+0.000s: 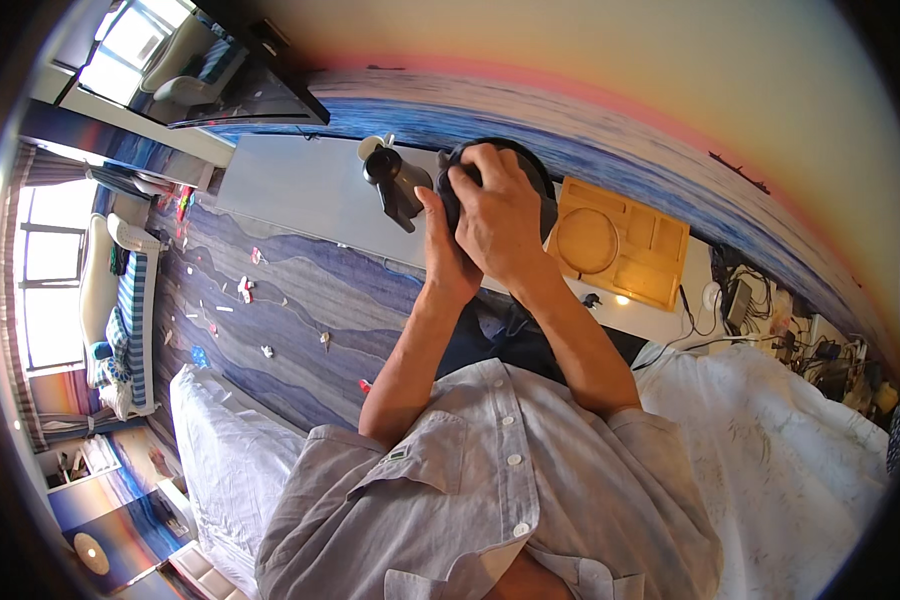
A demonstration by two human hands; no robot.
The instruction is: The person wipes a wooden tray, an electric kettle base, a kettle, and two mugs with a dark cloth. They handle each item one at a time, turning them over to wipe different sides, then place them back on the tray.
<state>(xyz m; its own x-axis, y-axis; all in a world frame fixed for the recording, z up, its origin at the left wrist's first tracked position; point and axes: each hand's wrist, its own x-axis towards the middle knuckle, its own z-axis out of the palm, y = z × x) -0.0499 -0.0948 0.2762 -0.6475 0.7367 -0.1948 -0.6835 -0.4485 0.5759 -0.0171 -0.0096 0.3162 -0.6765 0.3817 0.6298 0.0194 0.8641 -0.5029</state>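
Both of my hands are raised over the white desk, closed around a dark object whose kind I cannot tell. My left hand supports it from the near left side, thumb up. My right hand lies over its top with bent fingers. Just behind and right of the hands shows a round black item, partly covered by them. A dark kettle or jug with a black handle stands left of my hands, beside a white cup. To the right is a bamboo tray with a round recess and several compartments.
A television is at the upper left. Tangled cables and adapters crowd the desk's right end. White-covered beds flank me. Small litter is scattered on the blue-grey patterned carpet. A sofa stands by the window.
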